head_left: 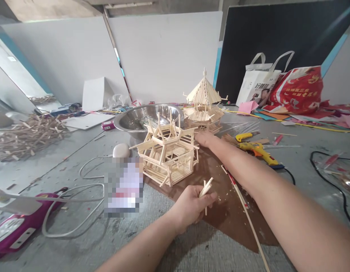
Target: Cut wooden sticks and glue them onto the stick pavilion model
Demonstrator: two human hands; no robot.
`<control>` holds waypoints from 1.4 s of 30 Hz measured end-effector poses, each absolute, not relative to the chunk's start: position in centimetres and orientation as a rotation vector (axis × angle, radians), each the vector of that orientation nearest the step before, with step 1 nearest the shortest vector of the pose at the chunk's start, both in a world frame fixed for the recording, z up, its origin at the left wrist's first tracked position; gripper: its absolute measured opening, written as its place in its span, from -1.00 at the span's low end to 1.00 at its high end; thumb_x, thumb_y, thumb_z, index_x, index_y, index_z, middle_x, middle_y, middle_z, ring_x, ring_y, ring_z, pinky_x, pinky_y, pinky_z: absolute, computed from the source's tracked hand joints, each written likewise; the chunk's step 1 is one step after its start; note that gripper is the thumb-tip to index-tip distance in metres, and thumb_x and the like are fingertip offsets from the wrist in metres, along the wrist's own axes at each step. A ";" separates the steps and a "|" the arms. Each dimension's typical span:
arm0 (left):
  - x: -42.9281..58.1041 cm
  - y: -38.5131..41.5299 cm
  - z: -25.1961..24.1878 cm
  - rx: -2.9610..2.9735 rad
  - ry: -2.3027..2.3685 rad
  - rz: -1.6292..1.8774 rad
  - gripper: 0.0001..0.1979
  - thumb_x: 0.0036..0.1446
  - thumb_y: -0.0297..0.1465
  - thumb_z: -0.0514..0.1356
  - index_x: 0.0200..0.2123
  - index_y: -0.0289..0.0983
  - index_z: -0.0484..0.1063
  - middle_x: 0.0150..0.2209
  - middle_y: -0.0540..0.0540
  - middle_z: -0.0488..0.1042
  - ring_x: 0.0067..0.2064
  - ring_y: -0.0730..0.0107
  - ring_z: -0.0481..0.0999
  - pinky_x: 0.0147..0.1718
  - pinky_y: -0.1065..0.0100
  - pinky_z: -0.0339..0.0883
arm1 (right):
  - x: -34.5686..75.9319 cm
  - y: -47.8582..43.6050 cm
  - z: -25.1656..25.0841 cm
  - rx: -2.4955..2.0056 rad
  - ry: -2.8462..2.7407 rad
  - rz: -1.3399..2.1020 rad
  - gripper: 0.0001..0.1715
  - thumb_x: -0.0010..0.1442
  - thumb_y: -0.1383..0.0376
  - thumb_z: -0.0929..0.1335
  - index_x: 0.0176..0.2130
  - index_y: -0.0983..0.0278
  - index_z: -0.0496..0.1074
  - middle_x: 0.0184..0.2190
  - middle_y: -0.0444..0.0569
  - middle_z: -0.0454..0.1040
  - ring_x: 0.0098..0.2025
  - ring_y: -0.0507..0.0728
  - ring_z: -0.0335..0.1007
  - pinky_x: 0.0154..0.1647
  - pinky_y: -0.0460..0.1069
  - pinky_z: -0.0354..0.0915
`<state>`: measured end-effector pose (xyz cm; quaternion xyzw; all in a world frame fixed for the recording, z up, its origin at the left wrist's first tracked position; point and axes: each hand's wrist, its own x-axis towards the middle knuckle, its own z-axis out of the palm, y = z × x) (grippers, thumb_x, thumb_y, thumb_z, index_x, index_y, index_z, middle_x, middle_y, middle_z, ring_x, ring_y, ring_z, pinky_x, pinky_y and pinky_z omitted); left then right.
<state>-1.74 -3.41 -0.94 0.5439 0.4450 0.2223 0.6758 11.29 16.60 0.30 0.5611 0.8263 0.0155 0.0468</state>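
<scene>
My left hand point(190, 206) is closed around a few short wooden sticks point(206, 187), low in front of a roofless stick model of a pavilion point(169, 172). This model has a six-sided base with railings and upright sticks on top. My right hand point(203, 139) reaches forward beside the model's right side. Its fingers are hidden behind the model, so what they touch does not show. Just beyond that hand stands another stick pavilion point(203, 96) with a pointed roof. Brown sheet material point(220, 223) lies under the near model and my hands.
A steel basin point(126, 122) stands behind the model. To the right lie a yellow glue gun point(260, 154), a yellow cutter point(244, 137) and a long thin stick point(253, 234). At left are a stick pile point(30, 136), a purple power strip point(27, 221) and a white cable point(75, 236).
</scene>
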 end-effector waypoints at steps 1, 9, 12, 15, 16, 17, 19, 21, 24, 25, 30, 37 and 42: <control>-1.8 -3.4 -1.0 1.223 0.999 0.500 -0.63 -0.08 -0.10 0.10 -0.64 -0.29 0.18 -0.83 0.17 0.01 -0.80 0.66 -0.02 -0.81 0.51 -0.23 | 11.7 16.6 0.4 1.738 2.538 0.017 -0.64 0.14 0.23 0.23 -0.07 0.33 0.25 -0.11 0.03 0.30 -0.16 0.10 0.29 -0.19 0.10 0.27; -1.7 -3.4 -1.2 1.249 0.974 0.567 -0.63 0.00 -0.11 0.03 -0.48 -0.33 0.35 -0.77 0.13 0.10 -0.77 0.67 0.03 -0.78 0.52 -0.19 | 16.0 13.6 0.8 1.908 2.690 -0.477 -0.73 0.15 0.35 0.15 -0.28 0.36 0.37 -0.39 -0.03 0.50 -0.56 -0.07 0.37 -0.56 -0.19 0.20; -1.6 -3.3 -1.1 1.240 0.993 0.565 -0.63 -0.02 -0.11 0.05 -0.46 -0.34 0.35 -0.75 0.09 0.16 -0.72 0.60 0.14 -0.77 0.54 -0.05 | 17.2 11.9 0.5 1.970 2.687 -0.619 -0.73 0.13 0.34 0.15 -0.32 0.37 0.38 -0.44 -0.05 0.51 -0.65 -0.09 0.32 -0.65 -0.20 0.15; -1.6 -3.2 -1.0 1.197 0.978 0.552 -0.68 -0.04 -0.15 0.07 -0.47 -0.33 0.32 -0.66 0.01 0.31 -0.68 0.56 0.23 -0.75 0.52 0.06 | 17.6 10.3 0.5 2.074 2.663 -0.624 -0.75 0.08 0.34 0.19 -0.31 0.38 0.40 -0.53 -0.07 0.50 -0.70 -0.07 0.28 -0.63 -0.17 0.15; -1.6 -3.2 -1.0 1.182 0.972 0.551 -0.70 -0.04 -0.17 0.08 -0.47 -0.33 0.30 -0.66 0.02 0.32 -0.69 0.56 0.23 -0.76 0.52 0.06 | 17.5 9.7 0.7 2.105 2.664 -0.604 -0.74 0.06 0.33 0.21 -0.28 0.38 0.40 -0.56 -0.08 0.49 -0.71 -0.06 0.26 -0.60 -0.16 0.16; -1.6 -3.2 -0.9 1.176 0.970 0.549 -0.71 -0.04 -0.18 0.08 -0.45 -0.32 0.30 -0.70 0.04 0.28 -0.70 0.55 0.23 -0.76 0.52 0.05 | 17.4 9.0 0.9 2.129 2.671 -0.583 -0.73 0.05 0.32 0.23 -0.25 0.38 0.40 -0.57 -0.09 0.49 -0.70 -0.05 0.26 -0.57 -0.15 0.16; -1.6 -3.2 -0.9 1.186 0.967 0.548 -0.73 -0.05 -0.19 0.09 -0.45 -0.31 0.29 -0.79 0.13 0.13 -0.73 0.54 0.19 -0.77 0.52 0.01 | 17.0 7.2 1.4 2.137 2.704 -0.568 -0.66 0.05 0.29 0.24 -0.16 0.35 0.36 -0.55 -0.10 0.49 -0.67 -0.04 0.26 -0.52 -0.13 0.16; -1.8 -3.1 -0.9 1.252 0.975 0.536 -0.76 -0.05 -0.21 0.09 -0.47 -0.29 0.27 -0.80 0.17 0.01 -0.76 0.57 0.12 -0.77 0.52 -0.05 | 16.5 4.8 1.8 2.099 2.737 -0.598 -0.64 0.06 0.25 0.23 -0.13 0.31 0.35 -0.52 -0.11 0.49 -0.62 -0.04 0.29 -0.51 -0.14 0.15; -2.2 -2.8 -0.7 1.562 1.034 0.539 -0.82 -0.05 -0.28 0.10 -0.56 -0.28 0.26 -0.76 0.15 0.06 -0.74 0.61 0.05 -0.72 0.50 -0.08 | 16.2 1.0 2.0 1.954 2.862 -0.588 -0.65 0.05 0.20 0.24 -0.17 0.29 0.39 -0.51 -0.10 0.48 -0.51 0.00 0.32 -0.46 -0.13 0.14; -2.4 -2.6 -0.7 1.726 1.074 0.582 -0.84 -0.08 -0.33 0.12 -0.60 -0.29 0.27 -0.73 0.11 0.15 -0.69 0.59 0.12 -0.67 0.50 -0.04 | 16.3 -0.1 1.9 1.928 2.878 -0.577 -0.65 0.05 0.20 0.24 -0.18 0.29 0.40 -0.50 -0.09 0.48 -0.50 0.01 0.33 -0.45 -0.12 0.14; -3.3 -2.5 -0.5 2.207 1.431 0.511 -0.87 -0.13 -0.32 0.15 -0.60 -0.25 0.35 -0.56 -0.04 0.39 -0.45 0.35 0.36 -0.49 0.43 0.07 | 17.7 -3.2 2.0 1.842 2.799 -0.393 -0.69 0.06 0.19 0.21 -0.29 0.24 0.44 -0.43 -0.06 0.49 -0.41 0.06 0.35 -0.42 -0.09 0.12; -3.9 -2.6 -0.1 2.376 1.540 0.212 -0.83 -0.13 -0.23 0.13 -0.55 -0.22 0.35 -0.54 -0.09 0.41 -0.43 0.22 0.41 -0.50 0.38 0.06 | 20.6 -2.4 3.0 1.854 2.595 -0.438 -0.73 0.04 0.16 0.23 -0.36 0.22 0.44 -0.44 -0.07 0.48 -0.41 0.08 0.35 -0.46 -0.09 0.10; -3.6 -2.7 -0.3 2.375 1.487 0.269 -0.85 -0.08 -0.28 0.11 -0.55 -0.24 0.33 -0.54 -0.07 0.39 -0.44 0.27 0.38 -0.49 0.39 0.06 | 19.7 -2.4 2.2 1.867 2.631 -0.448 -0.75 0.04 0.19 0.24 -0.36 0.25 0.44 -0.43 -0.05 0.47 -0.39 0.08 0.35 -0.43 -0.08 0.12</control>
